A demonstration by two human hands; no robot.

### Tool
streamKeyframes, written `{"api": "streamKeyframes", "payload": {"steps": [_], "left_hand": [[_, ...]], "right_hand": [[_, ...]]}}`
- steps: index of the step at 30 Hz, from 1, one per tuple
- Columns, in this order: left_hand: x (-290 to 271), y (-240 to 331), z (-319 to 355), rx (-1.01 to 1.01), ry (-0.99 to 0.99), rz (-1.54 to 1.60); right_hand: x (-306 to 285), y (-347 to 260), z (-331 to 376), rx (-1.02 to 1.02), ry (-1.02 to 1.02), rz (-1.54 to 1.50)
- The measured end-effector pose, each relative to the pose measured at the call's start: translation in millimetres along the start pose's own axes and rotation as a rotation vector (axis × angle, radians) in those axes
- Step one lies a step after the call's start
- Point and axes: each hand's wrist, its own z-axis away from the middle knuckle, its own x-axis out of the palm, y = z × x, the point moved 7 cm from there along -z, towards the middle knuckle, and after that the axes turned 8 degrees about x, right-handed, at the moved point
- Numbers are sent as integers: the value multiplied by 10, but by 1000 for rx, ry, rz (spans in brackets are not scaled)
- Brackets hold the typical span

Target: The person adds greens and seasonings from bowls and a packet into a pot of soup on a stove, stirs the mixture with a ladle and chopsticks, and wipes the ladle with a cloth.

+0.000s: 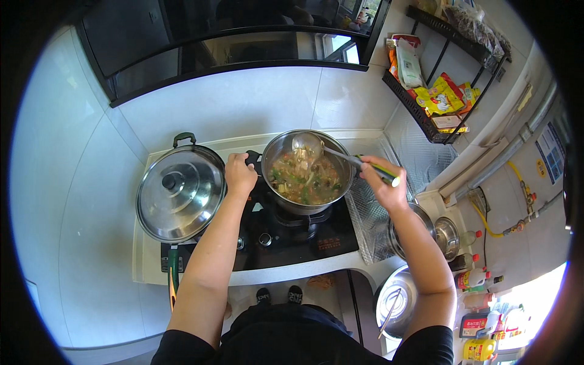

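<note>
We've got 2 hands on the job. Left hand (239, 174) is closed around the black handle (252, 159) on the pot's left side. Right hand (384, 180) is wrapped in a fist around the green-and-yellow grip end of the ladle (340, 157), off the pot's right rim.

Steel pot (348, 176) sits on the right burner of the black stove (316, 240), centre of the table (194, 275). Inside we see a soup or stew, brownish with green bits. The ladle's shaft runs from the right hand up-left across the rim; its bowl (306, 143) sits at the far side of the pot, just above the food, tilted. Can't tell what's in the bowl.

Left of the pot: a larger pan covered by a domed steel lid (180, 193) with a dark knob, on the left burner. Green handle loop at its far edge, a long green handle poking out at the near edge.

Right of the stove: foil sheet (370, 222) on the table, then a steel pot with lid (443, 236) near the right forearm. Bottles (473, 278) further right and nearer. Black wall rack (426, 115) with packets at far right.
</note>
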Motion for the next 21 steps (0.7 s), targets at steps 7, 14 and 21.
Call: {"api": "streamKeyframes", "payload": {"steps": [7,14,21], "left_hand": [[3,-7,1,9,7,-2],[-3,-2,8,-37,-21,12],[-7,-11,15,-58,-15,-9]], "right_hand": [[411,-107,207,-561,-297,384],[515,-56,287,-464,-372,630],[159,116,-17,386,-217,228]]}}
